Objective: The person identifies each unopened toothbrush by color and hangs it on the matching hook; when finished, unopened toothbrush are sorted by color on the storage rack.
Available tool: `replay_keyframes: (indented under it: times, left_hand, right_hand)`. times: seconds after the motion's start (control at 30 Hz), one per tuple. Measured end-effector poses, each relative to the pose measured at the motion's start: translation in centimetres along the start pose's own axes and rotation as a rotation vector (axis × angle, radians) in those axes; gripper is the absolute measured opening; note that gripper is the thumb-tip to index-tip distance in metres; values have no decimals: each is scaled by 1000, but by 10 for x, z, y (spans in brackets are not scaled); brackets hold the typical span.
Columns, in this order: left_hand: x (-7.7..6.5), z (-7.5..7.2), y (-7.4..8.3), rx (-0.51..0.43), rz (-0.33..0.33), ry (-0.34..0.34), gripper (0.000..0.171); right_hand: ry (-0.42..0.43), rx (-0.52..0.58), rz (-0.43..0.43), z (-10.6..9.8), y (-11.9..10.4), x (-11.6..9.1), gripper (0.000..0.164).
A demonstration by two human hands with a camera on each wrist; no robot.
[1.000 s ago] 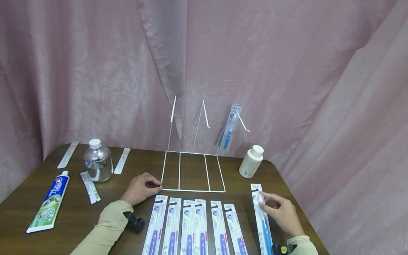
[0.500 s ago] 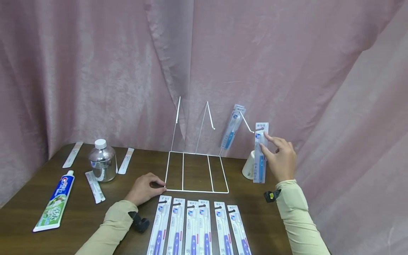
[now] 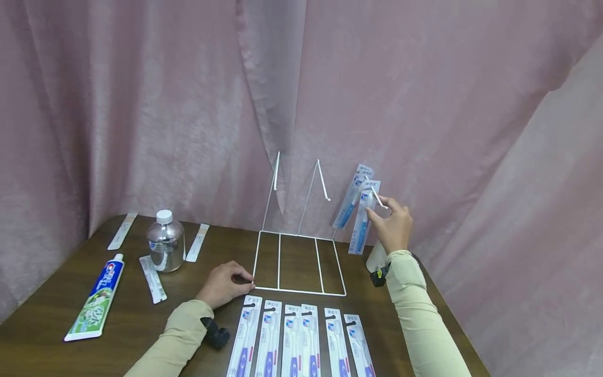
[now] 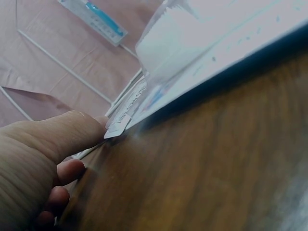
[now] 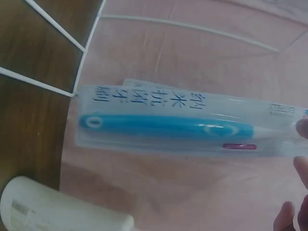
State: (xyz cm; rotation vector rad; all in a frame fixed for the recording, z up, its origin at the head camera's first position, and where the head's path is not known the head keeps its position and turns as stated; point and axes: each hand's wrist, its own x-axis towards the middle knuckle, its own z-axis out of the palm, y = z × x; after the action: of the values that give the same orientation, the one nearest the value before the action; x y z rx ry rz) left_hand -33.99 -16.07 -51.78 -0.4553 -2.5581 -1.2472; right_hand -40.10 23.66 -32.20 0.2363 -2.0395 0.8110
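Observation:
In the head view my right hand (image 3: 395,225) pinches a packaged blue toothbrush (image 3: 360,225) by its right edge. The tip of the right hook (image 3: 378,199) sticks out in front of the pack's top. Behind it on that hook hangs another blue toothbrush pack (image 3: 347,205). The right wrist view shows the held pack's blue handle (image 5: 168,127), with fingertips at the right border. My left hand (image 3: 223,285) pinches the front left corner of the white wire rack (image 3: 301,291). Several purple toothbrush packs (image 3: 246,330) lie in a row before the rack.
A white bottle (image 3: 375,259) stands behind my right wrist, partly hidden. At left are a toothpaste tube (image 3: 96,301), a clear bottle with a white cap (image 3: 166,243) and thin paper-like packets (image 3: 153,280). The rack's middle hook (image 3: 323,180) and left hook (image 3: 276,173) bear nothing.
My right hand has lifted the blue toothbrush pack from the table and carried it up and left onto the right hook. My left hand stays at the rack's corner. The head view has shifted.

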Motion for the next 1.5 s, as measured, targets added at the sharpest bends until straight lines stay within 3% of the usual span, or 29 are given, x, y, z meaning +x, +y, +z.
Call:
replay_keyframes:
  times: [0.17,0.33,0.5,0.6,0.7,0.87,1.07,1.17,1.27,1.4,1.5]
  left_hand:
    - [-3,10,7,1,-22,-16,15]
    - [-1,21,13,-8,-9,-24,15]
    - [0,27,12,-15,4,-17,16]
    - [-2,27,10,-20,11,-19,16]
    - [-2,22,7,-20,8,-29,15]
    - [1,6,3,4,5,-15,15]
    - [4,-5,1,16,27,-9,13]
    - [1,-3,1,8,23,-6,13]
    - [-1,0,0,15,5,-14,15]
    - [-1,2,0,32,-18,-15,17]
    - [1,0,1,36,-21,-6,18]
  right_hand:
    - [37,52,36,12,15,3,37]
    - [70,59,73,10,24,5,37]
    - [-1,65,134,1,25,1,50]
    - [-85,53,169,-13,22,-10,55]
    - [-201,20,201,-33,19,-33,46]
    - [-452,71,298,-64,23,-94,29]
    - [-700,146,446,-86,28,-166,30]
    - [-788,135,437,-95,27,-190,36]
    - [-864,119,369,-101,26,-205,41]
    - [-930,122,275,-104,27,-214,43]
    - [-951,149,258,-103,29,-215,42]
